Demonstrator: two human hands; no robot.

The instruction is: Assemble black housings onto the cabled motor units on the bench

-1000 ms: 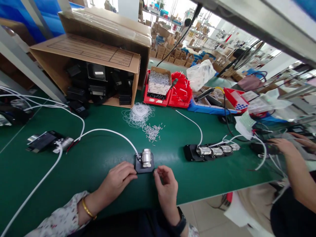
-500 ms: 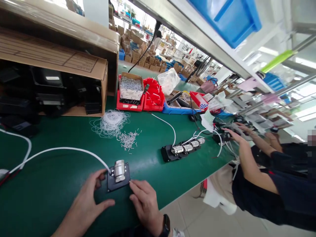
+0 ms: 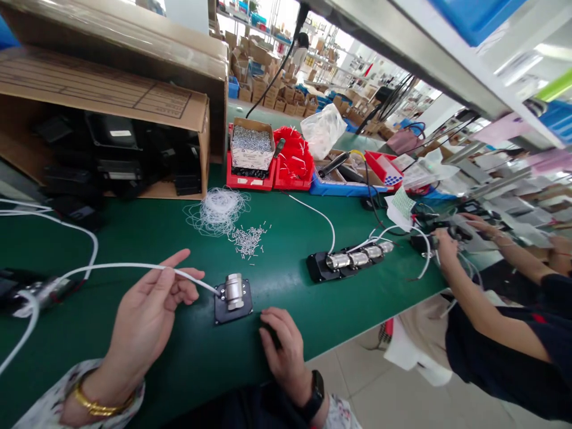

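Observation:
A white cable [image 3: 117, 266] runs across my left hand [image 3: 149, 307], pinched between the thumb and the fingers. Its right end enters a square black plate [image 3: 222, 313], which lies on the green bench. A silver metal cylinder fitting [image 3: 234, 290] sits on top of that plate. To the right of the plate, my right hand [image 3: 284, 347] rests on the bench with bent fingers and the thumb apart; it holds nothing and does not touch the plate.
Behind lie a coil of thin clear line [image 3: 222, 210] and a heap of small metal pins [image 3: 248, 241]. More black plates with silver fittings [image 3: 339, 262] stand in a row to the right. An open carton [image 3: 196, 113] holds black parts. A co-worker's hand [image 3: 444, 245] works farther right.
My left hand has moved from beside the plate up onto the cable and gripped it. My right hand has let go of the plate's corner and drawn away to the right.

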